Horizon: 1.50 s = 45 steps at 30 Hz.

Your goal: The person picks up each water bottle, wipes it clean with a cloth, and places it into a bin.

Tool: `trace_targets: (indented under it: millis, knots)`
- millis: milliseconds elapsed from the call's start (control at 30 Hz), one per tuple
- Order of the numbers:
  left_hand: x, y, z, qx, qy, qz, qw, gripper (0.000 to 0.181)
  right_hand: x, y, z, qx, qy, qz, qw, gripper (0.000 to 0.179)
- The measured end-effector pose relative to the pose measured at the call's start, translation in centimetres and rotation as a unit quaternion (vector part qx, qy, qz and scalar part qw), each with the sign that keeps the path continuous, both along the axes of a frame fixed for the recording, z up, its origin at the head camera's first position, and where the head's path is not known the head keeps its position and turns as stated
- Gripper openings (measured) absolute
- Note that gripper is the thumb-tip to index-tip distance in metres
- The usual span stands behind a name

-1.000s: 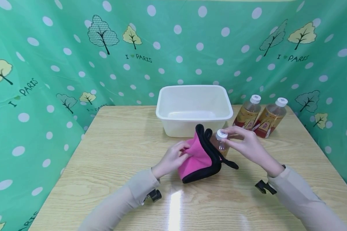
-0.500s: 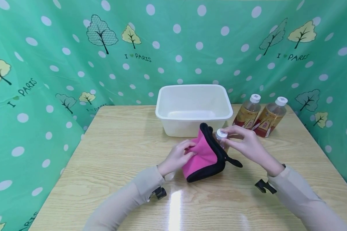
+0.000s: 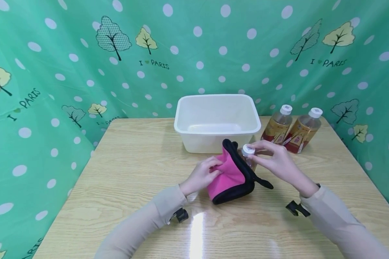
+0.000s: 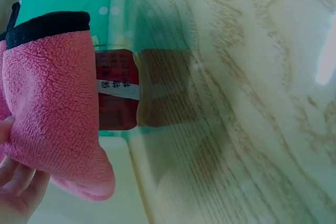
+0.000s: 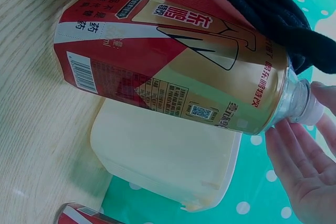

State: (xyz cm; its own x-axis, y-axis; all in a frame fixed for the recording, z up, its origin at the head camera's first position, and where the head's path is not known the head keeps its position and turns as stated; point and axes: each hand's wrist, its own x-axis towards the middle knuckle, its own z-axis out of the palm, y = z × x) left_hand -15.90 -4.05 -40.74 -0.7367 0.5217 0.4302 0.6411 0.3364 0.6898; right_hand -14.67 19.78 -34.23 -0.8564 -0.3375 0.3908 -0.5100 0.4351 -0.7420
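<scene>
A pink cloth (image 3: pixel 228 174) with black edging and a black hanging loop is bunched in my left hand (image 3: pixel 205 174), which pinches its left side. The cloth lies against a bottle (image 5: pixel 173 66) with a red and gold label and covers much of it in the head view. My right hand (image 3: pixel 275 160) pinches the bottle's white cap (image 3: pixel 248 150) between thumb and fingers. In the right wrist view the bottle stands upright on the table, seen sideways. The left wrist view shows the cloth's fleecy side (image 4: pixel 58 98) in front of the red lower label (image 4: pixel 118 90).
Behind the hands stands a white plastic bin (image 3: pixel 218 140). Two more capped bottles, one (image 3: pixel 277 126) beside the other (image 3: pixel 303 131), stand right of it. All rest on a wood-grain table (image 3: pixel 126 158). A green dotted curtain (image 3: pixel 181 43) hangs behind and at the sides.
My left hand and the cloth have shifted slightly right, so the cloth covers more of the bottle. The right hand keeps its hold on the cap in the same place.
</scene>
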Motion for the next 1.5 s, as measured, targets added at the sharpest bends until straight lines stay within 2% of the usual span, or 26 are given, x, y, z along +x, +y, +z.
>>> trace_targets:
  millis: [433, 533, 667, 800, 900, 1000, 1133, 1300, 1500]
  knots:
    - [-0.4, -0.1, -0.1, -0.028, -0.002, -0.007, 0.9996, 0.021, 0.0, -0.1, 0.1, 0.005, 0.004, -0.013, 0.9999, 0.027]
    - [-0.4, -0.4, -0.9, -0.078, -0.007, -0.013, 0.9968, 0.021, 0.0, -0.1, 0.2, 0.008, 0.002, -0.017, 0.9998, 0.026]
    - [-0.1, -1.0, -2.6, -0.157, 0.002, -0.027, 0.9872, 0.019, 0.1, 0.0, 0.3, 0.012, -0.006, -0.02, 0.9997, 0.026]
    - [0.1, -1.2, -3.6, -0.187, 0.027, -0.034, 0.9814, 0.018, 0.1, -0.1, 0.3, 0.015, -0.007, -0.02, 0.9997, 0.026]
    - [0.0, -1.1, -3.6, -0.199, 0.036, -0.035, 0.9787, 0.018, 0.1, 0.0, 0.3, 0.015, -0.005, -0.02, 0.9997, 0.026]
    - [0.0, -1.0, -3.4, -0.202, 0.035, -0.038, 0.9781, 0.018, 0.1, 0.0, 0.3, 0.015, -0.004, -0.018, 0.9997, 0.027]
    - [0.1, -1.0, -2.9, -0.191, 0.016, -0.03, 0.981, 0.018, 0.1, 0.0, 0.3, 0.017, -0.005, -0.018, 0.9997, 0.027]
    - [0.0, -0.8, -1.9, -0.141, -0.001, -0.017, 0.9898, 0.02, 0.1, 0.0, 0.3, 0.017, -0.004, -0.018, 0.9997, 0.027]
    - [-0.3, -0.6, -0.4, -0.089, 0.02, -0.017, 0.9957, 0.021, 0.1, 0.0, 0.2, 0.015, -0.001, -0.019, 0.9997, 0.027]
